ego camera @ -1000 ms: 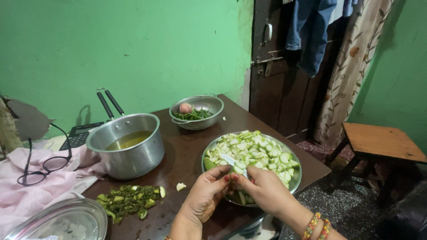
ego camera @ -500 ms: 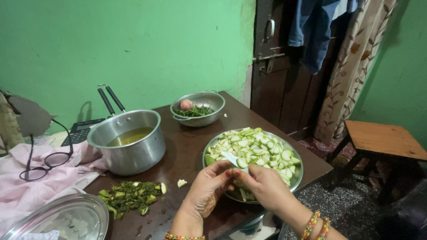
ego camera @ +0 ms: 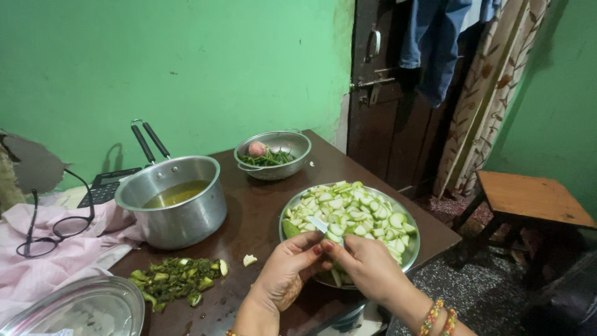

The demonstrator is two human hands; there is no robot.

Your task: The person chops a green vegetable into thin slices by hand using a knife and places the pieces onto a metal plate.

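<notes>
My left hand (ego camera: 286,270) and my right hand (ego camera: 368,264) meet over the near rim of a steel plate (ego camera: 411,252) heaped with pale green cut vegetable pieces (ego camera: 351,211). Between the fingers of both hands is a piece of the green vegetable (ego camera: 336,266). A knife blade (ego camera: 318,223) sticks up from between the hands; my right hand grips it. A larger green chunk (ego camera: 290,229) lies at the plate's left edge.
A steel pot of yellowish liquid (ego camera: 174,205) stands left, a colander with greens and an onion (ego camera: 271,154) behind. Green peelings (ego camera: 175,280) and a steel lid (ego camera: 74,309) lie near left. Spectacles (ego camera: 50,236) rest on pink cloth. A wooden stool (ego camera: 528,199) stands right.
The hands have barely shifted over the plate. The view has swung slightly, so the table items sit a little further left.
</notes>
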